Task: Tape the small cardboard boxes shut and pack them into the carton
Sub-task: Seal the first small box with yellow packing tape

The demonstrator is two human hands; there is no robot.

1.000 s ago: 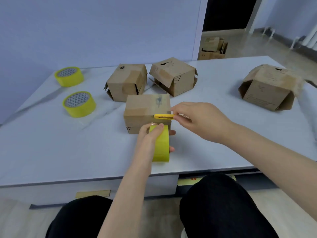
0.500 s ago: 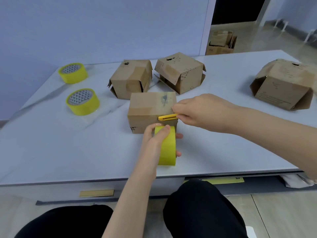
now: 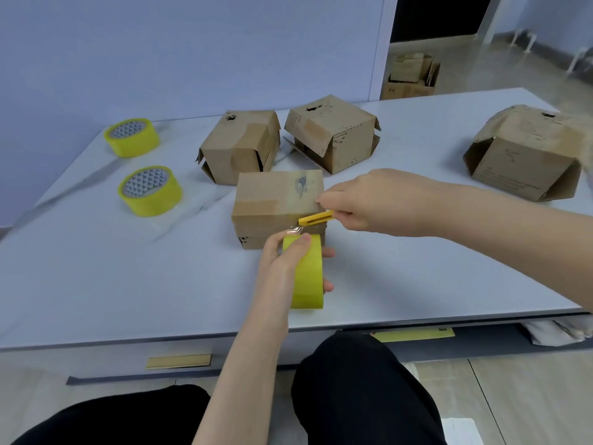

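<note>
A small cardboard box [image 3: 276,200] stands closed in the middle of the white table [image 3: 96,284]. My left hand [image 3: 282,268] grips a yellow tape roll [image 3: 306,277] on edge just in front of the box, a short clear strip running from it up to the box's front edge. My right hand [image 3: 369,200] holds a yellow utility knife [image 3: 316,217] against that strip at the box's front right corner. Two more small boxes [image 3: 240,146] [image 3: 333,133] with loose flaps stand behind it.
Two spare yellow tape rolls [image 3: 149,191] [image 3: 131,136] lie flat at the left. A larger open-flapped box [image 3: 526,155] sits at the far right. More cartons [image 3: 410,75] stand on the floor beyond a doorway. My knees are under the table's front edge.
The knife tip has moved slightly along the box's front edge toward the tape strip. My left hand keeps the roll in the same spot. The camera has shifted a little.
</note>
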